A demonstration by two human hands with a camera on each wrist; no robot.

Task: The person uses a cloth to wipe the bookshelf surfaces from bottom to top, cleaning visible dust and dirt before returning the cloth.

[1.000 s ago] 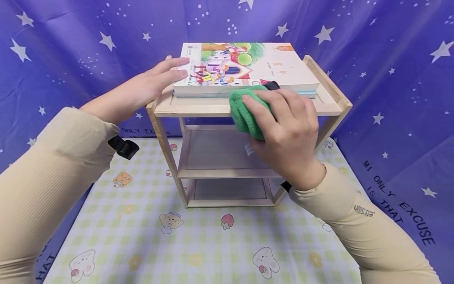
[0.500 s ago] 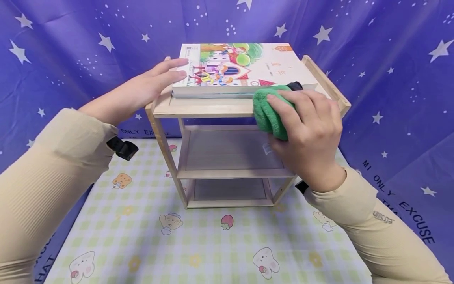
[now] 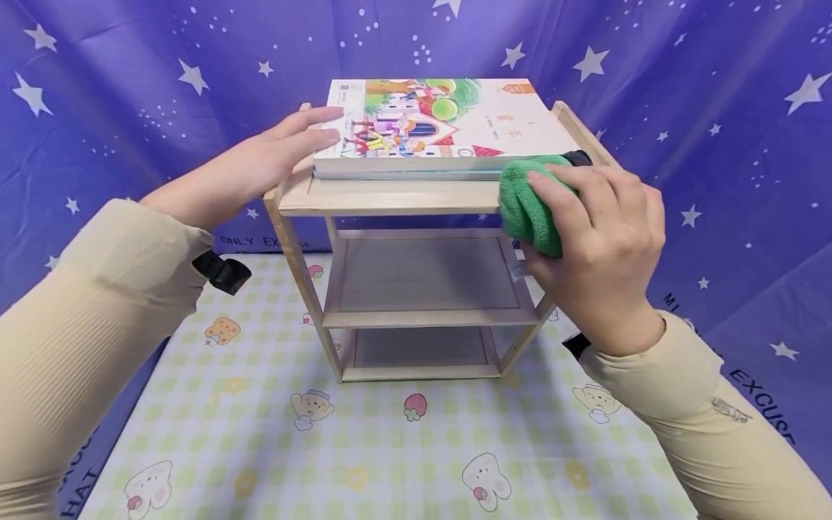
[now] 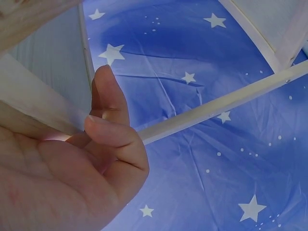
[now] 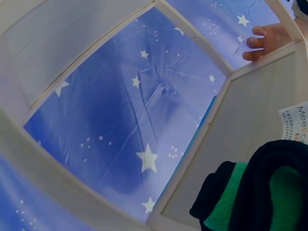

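A three-tier wooden shelf rack (image 3: 396,199) stands before me, with a picture-covered book (image 3: 520,108) lying on its top board, above at least one more book. My left hand (image 3: 256,162) grips the left end of the top board. Two of its fingers reach onto the book's left edge, and in the left wrist view other fingers curl under the frame. My right hand (image 3: 601,249) holds a folded green cloth (image 3: 523,202) with dark trim against the front edge of the top board, toward its right end. A white label hangs from the cloth.
The two lower shelves (image 3: 422,274) show no objects on them. Beneath the rack lies a green-and-white checked tablecloth (image 3: 364,433) with cartoon prints. A purple-blue star curtain (image 3: 195,43) hangs behind and on both sides.
My right hand has slid the green cloth rightward along the top board's front edge. The left hand has stayed on the left end, and the books lie where they were.
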